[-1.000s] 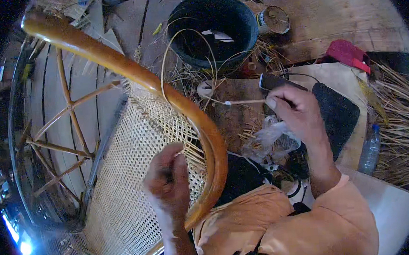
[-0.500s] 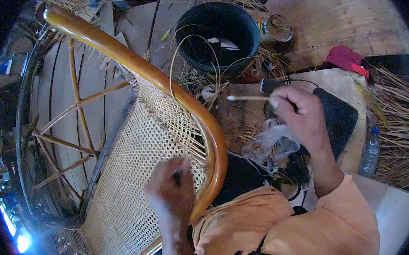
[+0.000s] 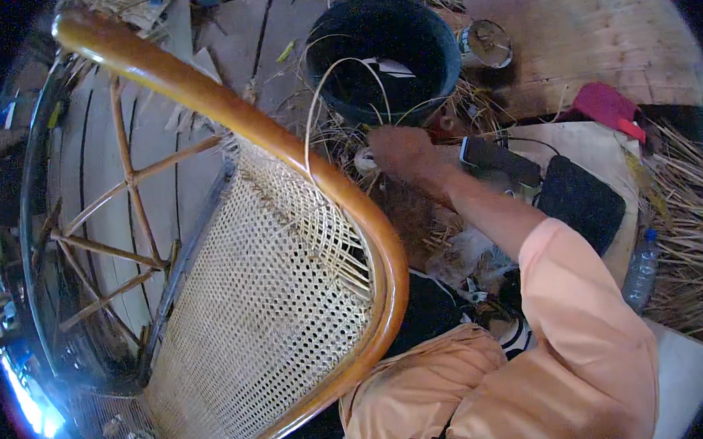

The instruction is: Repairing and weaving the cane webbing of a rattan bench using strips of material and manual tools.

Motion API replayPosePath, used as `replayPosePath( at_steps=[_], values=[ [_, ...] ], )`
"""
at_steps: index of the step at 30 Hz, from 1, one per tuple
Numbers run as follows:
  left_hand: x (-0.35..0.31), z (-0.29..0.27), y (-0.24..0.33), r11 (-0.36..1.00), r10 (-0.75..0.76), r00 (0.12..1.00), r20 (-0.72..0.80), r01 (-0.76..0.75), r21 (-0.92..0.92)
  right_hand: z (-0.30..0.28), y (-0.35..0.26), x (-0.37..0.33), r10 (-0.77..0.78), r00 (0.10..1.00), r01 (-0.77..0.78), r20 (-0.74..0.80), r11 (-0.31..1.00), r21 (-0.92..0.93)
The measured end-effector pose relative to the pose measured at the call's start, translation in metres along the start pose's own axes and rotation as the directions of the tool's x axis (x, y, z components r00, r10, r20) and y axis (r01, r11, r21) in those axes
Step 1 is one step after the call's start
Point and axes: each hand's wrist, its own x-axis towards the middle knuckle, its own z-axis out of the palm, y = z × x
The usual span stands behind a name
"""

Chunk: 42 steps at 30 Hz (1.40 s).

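My right hand is curled beside the dark bucket, next to a small white round thing on the floor. What its fingers hold, if anything, is hidden. To the left stands a rattan chair with a glossy brown bent frame and a woven cane panel. Several unwoven cane strands cross a gap near the panel's right edge. A long thin cane strand loops up from the frame in front of the bucket. My left hand is not in view.
The dark bucket holds pale pieces. Near it are a tin and cane scraps. On the right lie a black phone-like device, a dark pad, a red cap, a plastic bottle and many cane strips.
My right hand has swung left and away from me toward the bucket; the pale-tipped stick it held no longer shows. My left hand has left the woven panel and the view.
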Motion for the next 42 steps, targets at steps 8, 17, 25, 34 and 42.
replayPosePath(
  at_steps=[8, 17, 25, 34, 42],
  values=[
    [0.003, 0.013, 0.024, 0.996, -0.089, 0.992, 0.085, 0.088, 0.016, 0.017, 0.001, 0.034, -0.107, 0.992, 0.112, 0.062, 0.989, -0.098],
    [0.02, 0.014, 0.07, 0.993, -0.078, 0.991, 0.111, 0.087, -0.084, 0.03, 0.02, 0.037, -0.156, 0.978, 0.163, -0.137, 0.986, 0.036],
    [0.007, 0.008, 0.186, 0.894, 0.101, 0.987, 0.126, -0.035, -0.447, 0.029, 0.01, 0.037, -0.206, 0.978, 0.207, 0.019, 0.975, -0.075],
    [-0.009, 0.084, 0.155, 0.715, 0.199, 0.84, 0.505, 0.227, -0.661, 0.006, 0.048, 0.001, -0.031, 0.994, 0.06, -0.103, 0.956, 0.287],
    [-0.136, 0.024, 0.326, 0.809, 0.538, 0.101, 0.837, 0.22, -0.546, -0.042, 0.029, -0.091, 0.397, 0.903, -0.349, 0.162, 0.462, 0.815]
  ],
)
